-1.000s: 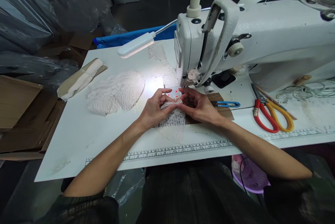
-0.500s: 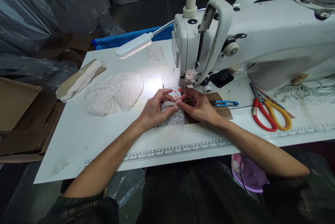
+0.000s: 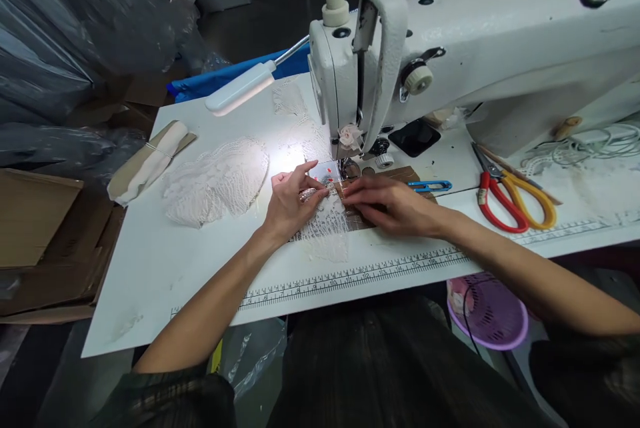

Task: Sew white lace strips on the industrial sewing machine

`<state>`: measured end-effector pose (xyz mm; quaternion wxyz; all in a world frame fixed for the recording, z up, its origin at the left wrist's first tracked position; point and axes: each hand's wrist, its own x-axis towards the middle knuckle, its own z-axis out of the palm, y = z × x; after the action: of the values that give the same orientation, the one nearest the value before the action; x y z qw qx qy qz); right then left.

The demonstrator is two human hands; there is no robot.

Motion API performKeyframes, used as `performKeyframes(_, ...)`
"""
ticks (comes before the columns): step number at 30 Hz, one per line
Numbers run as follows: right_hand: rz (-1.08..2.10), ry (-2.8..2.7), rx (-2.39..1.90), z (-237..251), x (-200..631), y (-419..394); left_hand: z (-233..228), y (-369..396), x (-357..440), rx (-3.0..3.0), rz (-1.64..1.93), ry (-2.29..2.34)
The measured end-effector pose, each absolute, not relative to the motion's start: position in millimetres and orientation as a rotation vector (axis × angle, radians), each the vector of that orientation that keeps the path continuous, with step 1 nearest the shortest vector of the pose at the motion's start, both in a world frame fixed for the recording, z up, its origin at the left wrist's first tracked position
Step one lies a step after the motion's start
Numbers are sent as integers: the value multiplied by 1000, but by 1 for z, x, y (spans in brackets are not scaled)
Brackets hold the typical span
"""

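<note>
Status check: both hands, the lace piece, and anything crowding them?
Left hand and right hand both flat on lace piece. Lace edge at presser foot. Blue snips beside right hand.

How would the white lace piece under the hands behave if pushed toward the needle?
The lace piece looks thin and openwork, so probably floppy and apt to bunch. It lies flat, pinned by the left hand and right hand, so likely very light and easily shifted.

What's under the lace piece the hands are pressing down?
The lace piece lies on the white table, and its right edge overlaps a brown card. The left hand and right hand cover its top edge, hiding what lies beneath there.
</note>
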<state>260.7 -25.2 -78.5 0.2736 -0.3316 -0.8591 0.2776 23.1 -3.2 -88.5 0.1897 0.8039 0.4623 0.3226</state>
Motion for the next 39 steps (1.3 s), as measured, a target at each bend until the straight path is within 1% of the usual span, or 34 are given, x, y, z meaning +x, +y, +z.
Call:
performKeyframes(3,695,-2498,-694,-86,264,-37,-91,-4,24,2394,917,1346)
performKeyframes(6,677,-2558,-719,-90,262,-43,-89,-6,26,2586,926,1384)
performKeyframes(9,696,-2549,-740,-89,261,-44,-85,-6,28,2825,882,1300)
performKeyframes(11,698,-2550,-743,-88,261,-44,-83,-4,29,2989,758,1164)
performKeyframes(15,694,-2546,-759,-89,261,-44,-79,-4,29,3237,385,931)
performKeyframes(26,695,-2518,-732,-94,261,-44,-62,-20,27,3101,105,961)
performKeyframes(33,672,-2480,-740,-98,258,-49,-67,-33,29,3108,-16,1130)
performKeyframes(39,829,-2255,-846,-80,272,-22,-65,-19,33,3117,-59,1106)
